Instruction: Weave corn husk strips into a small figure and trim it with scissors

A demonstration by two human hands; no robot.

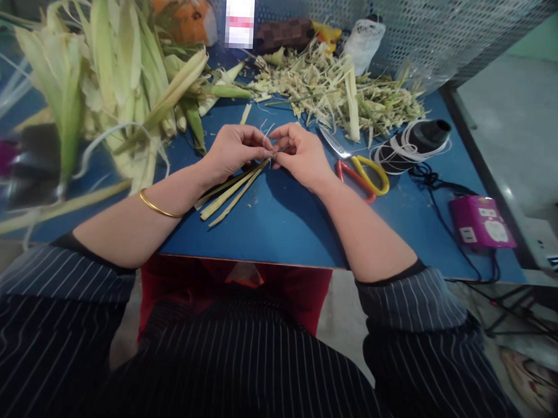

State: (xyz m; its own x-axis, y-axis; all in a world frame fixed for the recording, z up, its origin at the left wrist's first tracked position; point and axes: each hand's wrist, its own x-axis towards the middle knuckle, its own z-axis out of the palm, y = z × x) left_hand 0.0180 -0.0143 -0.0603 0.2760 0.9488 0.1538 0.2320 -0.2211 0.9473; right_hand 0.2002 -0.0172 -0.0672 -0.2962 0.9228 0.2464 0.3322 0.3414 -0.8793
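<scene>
Over the middle of the blue table, my left hand (238, 147) and my right hand (302, 153) meet with their fingertips pinched together. Between them runs a thin white string (267, 129), its loose ends sticking up above the fingers. Several narrow corn husk strips (231, 197) come together at the pinch and fan out toward the table's front, below my left hand. Both hands are closed on the string where it meets the gathered strips; the exact crossing is hidden by the fingers. Scissors (355, 166) with one red and one yellow handle lie just right of my right hand.
A large bunch of corn husks (114, 60) covers the back left. Husk scraps (312, 81) are heaped at the back. A black spool with white string (413, 147) lies right of the scissors. Near the right edge sits a purple power socket box (482, 221) with black cords.
</scene>
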